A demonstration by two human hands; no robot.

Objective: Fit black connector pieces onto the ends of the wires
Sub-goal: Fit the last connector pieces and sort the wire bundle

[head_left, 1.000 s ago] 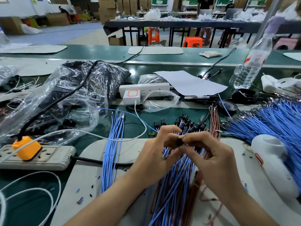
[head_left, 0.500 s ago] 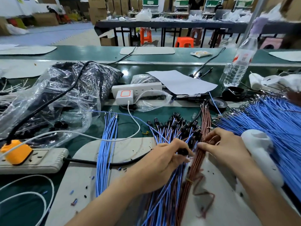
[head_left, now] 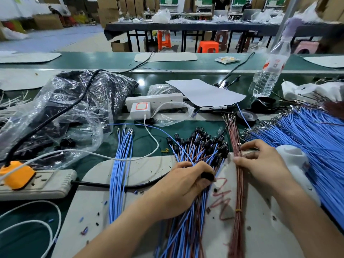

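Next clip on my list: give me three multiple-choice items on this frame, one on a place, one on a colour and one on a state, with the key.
1. Where is the water bottle?
A. upright at the far right of the bench
B. lying flat at the near left
C. on the floor

2. What colour are the wires that the right hand pinches?
A. white
B. brown
C. green

3. What is the left hand doing?
A. lying flat and open
B. gripping a black connector piece
C. hanging off the bench

Key:
1 A, it stands upright beyond the blue wires.
2 B, thumb and finger close on the brown wires.
3 B, the black piece shows between its curled fingers.
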